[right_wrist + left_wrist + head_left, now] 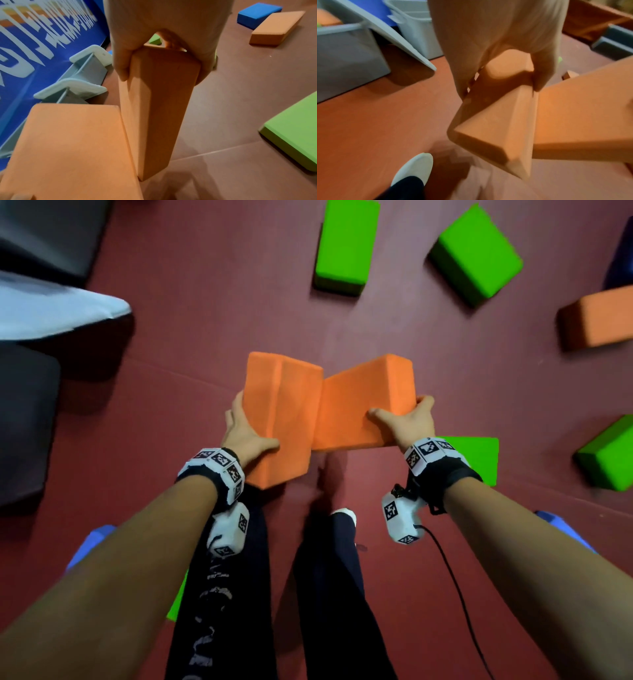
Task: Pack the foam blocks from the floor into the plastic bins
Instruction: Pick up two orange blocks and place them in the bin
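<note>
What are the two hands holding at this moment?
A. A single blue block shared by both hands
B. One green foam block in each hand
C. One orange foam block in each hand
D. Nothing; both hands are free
C: in the head view the left hand grips one orange foam block and the right hand grips another orange block, the two touching along an edge above the floor.

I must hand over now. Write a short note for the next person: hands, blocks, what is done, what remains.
Left hand grips one orange block; right hand grips a second orange block. Both are lifted, edges touching.
Grey bins stand to the left; one already holds something orange.
Left on the floor: green blocks, another orange, a blue one.
</note>
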### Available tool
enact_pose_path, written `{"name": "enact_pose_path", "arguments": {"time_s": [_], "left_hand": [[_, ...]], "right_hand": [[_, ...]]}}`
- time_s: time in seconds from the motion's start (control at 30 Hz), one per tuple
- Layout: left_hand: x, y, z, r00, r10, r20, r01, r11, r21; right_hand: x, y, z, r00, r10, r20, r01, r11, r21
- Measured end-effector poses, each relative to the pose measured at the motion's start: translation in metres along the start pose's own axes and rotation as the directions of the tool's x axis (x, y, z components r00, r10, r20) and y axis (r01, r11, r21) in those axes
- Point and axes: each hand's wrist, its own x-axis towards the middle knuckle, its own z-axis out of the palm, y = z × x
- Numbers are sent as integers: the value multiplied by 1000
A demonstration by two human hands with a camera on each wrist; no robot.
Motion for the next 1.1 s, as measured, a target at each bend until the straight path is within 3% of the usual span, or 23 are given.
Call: {"name": "enact_pose_path", "arguments": {"time_s": [0.13,0.23,0.3,0.37,0.5,0.7,0.8,0.9,1.03,1.1], "left_hand": [[-22,7,-63,998,-47,-34,38,976,-215],[-34,-8,-106,984,-156,-82,98,872,-479],[-39,-23,-129,972,-185,-144,73,822,-565],[-44,-46,-153,965,-174,-197,32,822,-569],[-53,-108,-216,931,-286,-226,123,830,-544],[-57,-184,-313,926,-370,-78,254,761,-596],[-61,-224,-363,885,-454,-105,252,655,-712],[-62,-258,-403,824,-546,-148,263,602,-754],[-69,-298,-454,779,-605,-167,281,574,-769],[-75,-312,-479,761,-621,-189,318,611,-725]], "right_hand": [[-36,-89,-1,986,-139,94,143,989,-35],[-61,-139,16,950,-258,174,280,953,-118],[-79,-165,34,925,-317,209,356,916,-186],[-98,-187,60,893,-379,243,433,872,-230],[-148,-230,137,821,-433,373,547,783,-296],[-213,-277,261,749,-445,491,642,672,-369],[-257,-307,328,712,-442,545,679,630,-377],[-293,-330,383,660,-444,606,731,564,-383],[-334,-362,445,591,-443,674,786,503,-359],[-353,-377,469,563,-437,702,811,456,-367]]}}
